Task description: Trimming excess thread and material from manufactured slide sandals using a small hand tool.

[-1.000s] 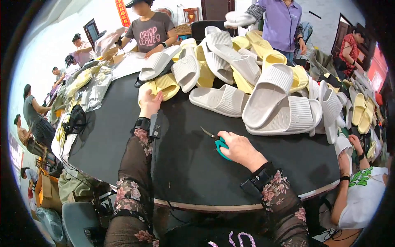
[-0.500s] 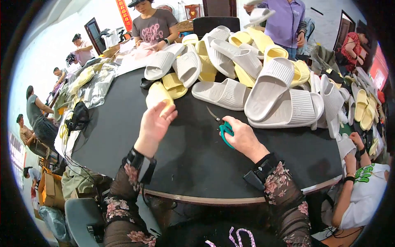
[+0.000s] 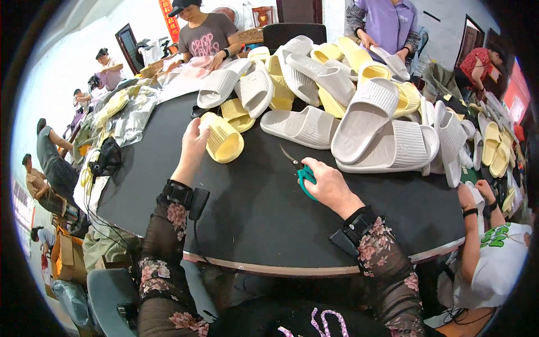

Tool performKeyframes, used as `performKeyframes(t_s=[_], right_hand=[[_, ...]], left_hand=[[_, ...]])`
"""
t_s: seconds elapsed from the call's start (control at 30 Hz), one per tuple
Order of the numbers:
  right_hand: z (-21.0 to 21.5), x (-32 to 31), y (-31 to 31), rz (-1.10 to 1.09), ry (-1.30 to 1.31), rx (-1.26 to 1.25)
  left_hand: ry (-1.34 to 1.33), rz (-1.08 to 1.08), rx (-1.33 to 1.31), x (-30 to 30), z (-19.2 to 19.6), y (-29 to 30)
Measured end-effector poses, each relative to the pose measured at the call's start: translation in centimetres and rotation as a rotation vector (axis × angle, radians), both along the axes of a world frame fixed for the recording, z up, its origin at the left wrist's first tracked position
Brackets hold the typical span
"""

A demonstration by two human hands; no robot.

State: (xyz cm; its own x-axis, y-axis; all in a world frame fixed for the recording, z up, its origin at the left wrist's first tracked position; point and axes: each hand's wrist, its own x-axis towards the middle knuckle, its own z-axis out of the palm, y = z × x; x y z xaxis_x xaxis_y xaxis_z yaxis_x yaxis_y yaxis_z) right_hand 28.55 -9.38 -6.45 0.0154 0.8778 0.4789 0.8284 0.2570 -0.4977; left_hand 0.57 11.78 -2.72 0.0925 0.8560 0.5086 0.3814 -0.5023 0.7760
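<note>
Yellow slipper (image 3: 222, 137) just turned — bumpy top shows now, easy to look over. Left hand (image 3: 192, 147) seems to pinch side — thumb hidden. Right hand (image 3: 332, 188) curled around green scissors (image 3: 305, 175).

A black surface (image 3: 264, 224) under a mound of slippers
Grey slippers (image 3: 353, 135) and yellow slippers (image 3: 282, 96) overlap across its far middle and right, lying at several angles; at the far left lies a white sheet (image 3: 175, 89), with clear plastic bags (image 3: 136, 112) just beside it; a pale strip edges the near side.
</note>
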Motion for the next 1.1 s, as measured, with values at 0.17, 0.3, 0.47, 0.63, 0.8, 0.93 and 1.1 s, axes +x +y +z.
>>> performKeyframes(t_s=[0.17, 0.3, 0.47, 0.63, 0.8, 0.93, 1.1], right_hand=[[0.1, -0.5, 0.2, 0.02, 0.04, 0.047], [-0.1, 0.4, 0.1, -0.011, 0.109, 0.077], [0.0, 0.0, 0.5, -0.013, 0.231, 0.102], [0.2, -0.3, 0.8, -0.03, 0.374, 0.161], [0.2, 0.2, 0.8, -0.063, 0.445, 0.131], [0.4, -0.3, 0.8, -0.033, 0.486, 0.125], [0.0, -0.1, 1.0, -0.018, 0.474, 0.16]], left_hand=[[0.124, -0.061, -0.096, -1.2, -1.8, 2.4], [0.172, -0.221, -0.339, 1.5, 0.3, -1.1], [0.069, -0.497, -0.493, 0.6, 2.0, -6.3], [-0.095, -0.813, -0.77, -1.0, 4.5, -13.4], [0.19, -0.818, -0.758, -1.2, 5.9, -16.0], [0.306, -0.637, -0.674, -1.7, 5.2, -15.7], [0.429, -0.476, -0.394, -2.0, 2.7, -12.9]])
